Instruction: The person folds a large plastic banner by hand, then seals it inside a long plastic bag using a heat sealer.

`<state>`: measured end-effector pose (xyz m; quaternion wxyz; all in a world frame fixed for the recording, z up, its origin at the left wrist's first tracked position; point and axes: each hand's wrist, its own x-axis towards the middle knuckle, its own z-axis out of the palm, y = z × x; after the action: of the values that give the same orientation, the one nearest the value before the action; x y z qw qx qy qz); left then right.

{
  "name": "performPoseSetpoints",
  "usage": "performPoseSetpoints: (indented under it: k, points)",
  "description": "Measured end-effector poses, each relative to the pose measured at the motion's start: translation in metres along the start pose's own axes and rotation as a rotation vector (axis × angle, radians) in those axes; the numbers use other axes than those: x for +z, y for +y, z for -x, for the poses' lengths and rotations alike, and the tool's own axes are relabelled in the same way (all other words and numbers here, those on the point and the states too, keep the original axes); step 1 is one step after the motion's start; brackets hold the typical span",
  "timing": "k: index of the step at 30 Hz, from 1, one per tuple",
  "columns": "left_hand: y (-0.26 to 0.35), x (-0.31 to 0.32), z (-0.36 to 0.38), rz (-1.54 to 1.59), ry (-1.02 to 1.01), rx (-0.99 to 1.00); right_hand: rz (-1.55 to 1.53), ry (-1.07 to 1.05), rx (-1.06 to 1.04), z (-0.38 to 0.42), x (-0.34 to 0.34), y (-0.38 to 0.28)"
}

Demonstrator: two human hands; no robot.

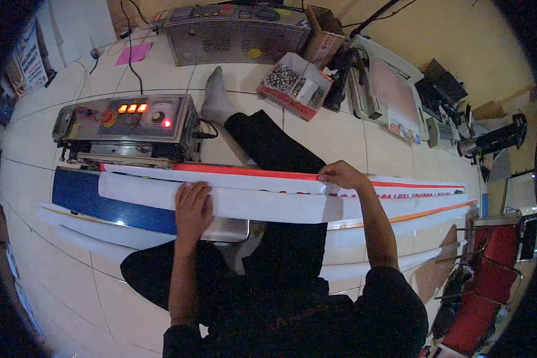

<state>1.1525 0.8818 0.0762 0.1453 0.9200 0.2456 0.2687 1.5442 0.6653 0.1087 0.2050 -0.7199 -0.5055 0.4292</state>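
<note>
One bent knee (pixel 155 262) sits closest to my camera, and just past it I've got both bare hands on a long white banner (pixel 262 206). My left hand (pixel 194 206) lies across it, fingers close together and bent downward, probably to keep the folded layers flat; whether it grips anything underneath, I can't tell. Over on the other side, my right hand (pixel 343 177) pinches the red edge (pixel 250 172) between thumb and fingertips, presumably to hold that edge straight. And the white banner? Directly beneath the left fingers, reaching leftward over the blue panel (pixel 113 206) and running out past the right hand. Beyond it stands the band sealer (pixel 140 128), orange switches (pixel 132 108) aglow, set alongside, I reckon, so the red edge can lie along its front. Farther out, past a grey-socked foot (pixel 218 98), there's a carton (pixel 289 107) of small metal pieces (pixel 282 77), then a second machine (pixel 238 45).
</note>
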Motion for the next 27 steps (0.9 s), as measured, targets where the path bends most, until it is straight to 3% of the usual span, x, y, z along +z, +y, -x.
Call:
performPoseSetpoints:
  k: [10,11,14,16,18,23,24,26,27]
  points:
    - [-0.010,-0.011,0.003,0.024,0.024,-0.021,-0.056,-0.088,0.179,0.009,-0.015,0.008]
    - [-0.011,-0.012,0.004,0.019,0.028,-0.019,-0.053,-0.075,0.060,0.008,-0.013,0.012]
    - [-0.015,-0.012,0.005,0.008,0.012,-0.037,0.044,-0.130,0.137,0.003,-0.016,0.021]
    - [-0.019,-0.014,0.005,-0.006,-0.004,-0.055,-0.058,-0.091,0.056,0.006,-0.013,0.030]
    - [-0.021,-0.018,0.004,0.016,-0.047,-0.073,0.035,-0.129,0.052,0.005,-0.019,0.032]
    - [-0.033,-0.016,0.009,0.057,0.114,-0.054,-0.045,-0.145,0.011,-0.001,-0.016,0.041]
    - [-0.037,-0.020,0.010,0.021,0.118,-0.080,0.014,-0.132,-0.034,-0.004,-0.016,0.036]
    - [-0.051,-0.036,0.014,-0.051,0.343,-0.231,-0.026,-0.102,-0.047,-0.006,-0.011,0.033]
    - [-0.070,-0.041,0.022,-0.087,0.388,-0.291,0.110,-0.144,-0.060,-0.011,-0.014,0.040]
